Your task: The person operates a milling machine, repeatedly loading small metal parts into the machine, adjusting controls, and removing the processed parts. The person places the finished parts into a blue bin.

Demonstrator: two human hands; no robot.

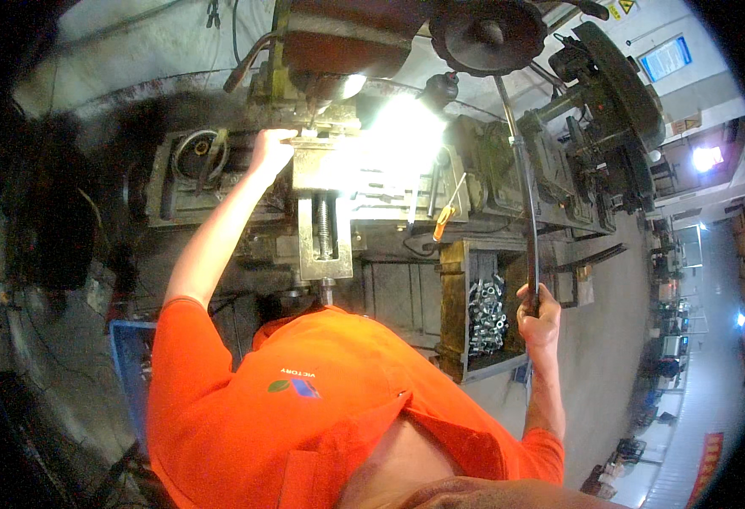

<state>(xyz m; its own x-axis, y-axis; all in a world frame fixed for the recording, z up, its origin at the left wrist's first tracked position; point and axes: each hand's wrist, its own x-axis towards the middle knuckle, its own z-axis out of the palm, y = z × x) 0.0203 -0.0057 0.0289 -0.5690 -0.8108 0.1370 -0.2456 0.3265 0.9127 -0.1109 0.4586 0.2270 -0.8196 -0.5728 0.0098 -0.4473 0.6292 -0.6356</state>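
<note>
a: where is the right hand [539, 318]?
b: lower right of the frame, fingers wrapped around the lever [532, 220].
a: room around it?
b: floor [601, 356] opens to its right; on its left, the edge of the bin [451, 314] comes close in view, with metal parts [487, 318] heaped inside.
a: and the lever's look?
b: long and straight, dark and thick low down, thinner and paler above, reaching up toward the black wheel [487, 34] at upper centre.
a: the vise [344, 246]?
b: left of centre, jutting past the table [381, 208] edge; worn grey metal, screw [324, 225] showing between its rails, upper part partly lost in glare.
a: left hand [272, 154]?
b: upper left of centre, at the vise's upper left edge; i can't tell whether it grips anything.
</note>
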